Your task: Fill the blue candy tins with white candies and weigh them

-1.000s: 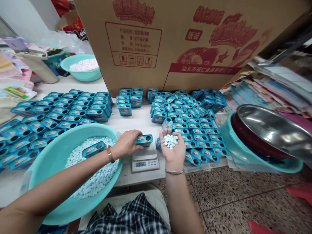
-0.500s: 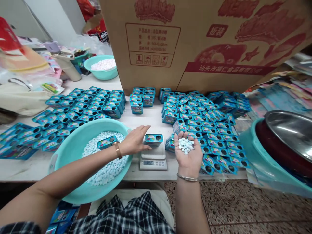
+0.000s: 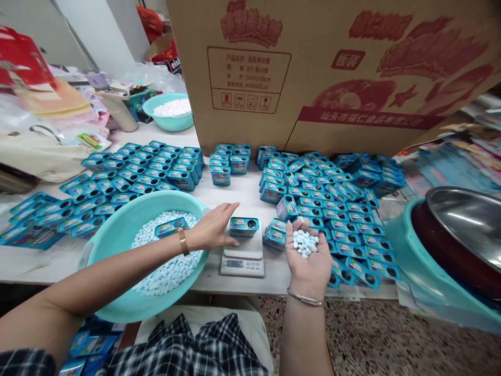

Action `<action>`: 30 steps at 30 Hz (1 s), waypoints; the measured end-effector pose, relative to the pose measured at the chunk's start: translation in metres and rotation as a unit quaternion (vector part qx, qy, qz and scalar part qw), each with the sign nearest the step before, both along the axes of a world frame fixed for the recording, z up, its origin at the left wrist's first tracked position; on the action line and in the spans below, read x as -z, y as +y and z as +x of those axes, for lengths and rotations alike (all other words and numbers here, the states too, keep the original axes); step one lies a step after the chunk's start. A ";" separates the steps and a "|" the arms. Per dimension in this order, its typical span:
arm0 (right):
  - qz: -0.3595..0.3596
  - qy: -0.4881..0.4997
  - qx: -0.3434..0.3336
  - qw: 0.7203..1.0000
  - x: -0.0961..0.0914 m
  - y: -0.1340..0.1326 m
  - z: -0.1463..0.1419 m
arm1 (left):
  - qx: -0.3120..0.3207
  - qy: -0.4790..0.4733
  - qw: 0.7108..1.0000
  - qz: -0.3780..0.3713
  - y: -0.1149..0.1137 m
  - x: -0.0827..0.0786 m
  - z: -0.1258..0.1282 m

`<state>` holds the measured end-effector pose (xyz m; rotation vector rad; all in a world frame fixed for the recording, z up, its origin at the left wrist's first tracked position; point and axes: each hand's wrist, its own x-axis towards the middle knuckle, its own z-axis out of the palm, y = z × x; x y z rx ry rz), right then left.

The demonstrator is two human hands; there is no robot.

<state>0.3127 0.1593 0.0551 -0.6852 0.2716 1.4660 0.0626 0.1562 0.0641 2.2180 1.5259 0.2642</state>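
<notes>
My left hand (image 3: 214, 227) is open, thumb and fingers spread around the left end of a blue candy tin (image 3: 241, 233). Whether it touches the tin, I cannot tell. The tin stands upright on a small digital scale (image 3: 234, 268), whose display is lit. Palm up, my right hand (image 3: 307, 267) is cupped under a heap of small pale-blue candies (image 3: 305, 242), to the right of the scale. Beneath my left forearm is a turquoise basin (image 3: 113, 261) of loose candies (image 3: 166, 274), with another blue tin (image 3: 169, 228) lying on them.
Rows of blue tins (image 3: 136, 168) stand at the left, and more tins (image 3: 336, 203) fill the right. A large cardboard box (image 3: 297, 68) stands behind them. Stacked bowls (image 3: 465, 209) rest at the far right. A smaller turquoise bowl (image 3: 172, 122) sits at the back left.
The view has shifted slightly. My right hand, with its candies, has moved a little to the right, away from the scale. My left hand stays beside the tin.
</notes>
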 end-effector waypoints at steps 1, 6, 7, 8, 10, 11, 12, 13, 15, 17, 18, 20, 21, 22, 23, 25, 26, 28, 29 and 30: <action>0.003 0.001 0.001 1.000 0.001 -0.001 0.004 | 0.007 0.005 1.000 -0.003 0.001 -0.003 0.001; 0.007 -0.028 -0.011 1.000 0.002 -0.006 0.024 | 0.037 0.012 0.999 0.003 0.005 -0.010 0.007; 0.011 -0.035 -0.016 0.999 0.000 -0.007 0.026 | 0.035 0.011 0.999 0.008 0.005 -0.008 0.008; 0.013 -0.040 -0.019 0.999 -0.002 -0.007 0.026 | 0.030 0.010 0.999 0.010 0.004 -0.005 0.009; 0.011 -0.043 -0.021 0.999 -0.007 -0.008 0.021 | 0.012 0.007 1.000 0.007 0.002 0.005 0.011; 0.009 -0.042 -0.023 0.999 -0.009 -0.008 0.017 | 0.001 0.005 1.000 0.004 0.002 0.010 0.011; 0.008 -0.043 -0.026 0.999 -0.010 -0.009 0.011 | -0.010 0.002 1.000 0.003 0.001 0.015 0.012; 0.010 -0.044 -0.030 0.999 -0.010 -0.009 0.005 | -0.019 -0.002 1.000 0.005 0.001 0.019 0.012; 0.026 -0.043 -0.039 0.998 -0.006 -0.007 -0.011 | -0.027 -0.012 0.999 0.017 0.002 0.026 0.012; 0.059 -0.035 -0.054 0.996 -0.002 -0.003 -0.028 | -0.024 -0.023 0.999 0.026 0.003 0.031 0.011; 0.078 -0.033 -0.063 0.994 0.000 0.001 -0.036 | -0.019 -0.028 0.999 0.027 0.004 0.033 0.010; 0.108 -0.044 -0.077 0.990 0.002 0.010 -0.052 | -0.005 -0.039 0.999 0.026 0.005 0.036 0.009; 0.117 -0.057 -0.081 0.988 0.002 0.015 -0.059 | 0.003 -0.045 0.999 0.024 0.006 0.038 0.008; 0.123 -0.071 -0.081 0.986 0.001 0.020 -0.066 | 0.013 -0.053 0.998 0.022 0.006 0.038 0.007; 0.128 -0.088 -0.080 0.985 0.000 0.025 -0.073 | 0.023 -0.061 0.998 0.020 0.007 0.039 0.006; 0.133 -0.128 -0.071 0.980 -0.002 0.032 -0.085 | 0.038 -0.078 0.996 0.016 0.009 0.038 0.004; 0.136 -0.151 -0.064 0.977 -0.003 0.035 -0.090 | 0.043 -0.088 0.995 0.014 0.010 0.038 0.004; 0.144 -0.204 -0.047 0.967 -0.004 0.037 -0.098 | 0.048 -0.108 0.993 0.010 0.012 0.037 0.004; 0.150 -0.228 -0.040 0.961 -0.004 0.037 -0.101 | 0.049 -0.116 0.992 0.007 0.013 0.036 0.004; 0.155 -0.250 -0.034 0.955 -0.004 0.036 -0.103 | 0.049 -0.124 0.991 0.003 0.014 0.036 0.005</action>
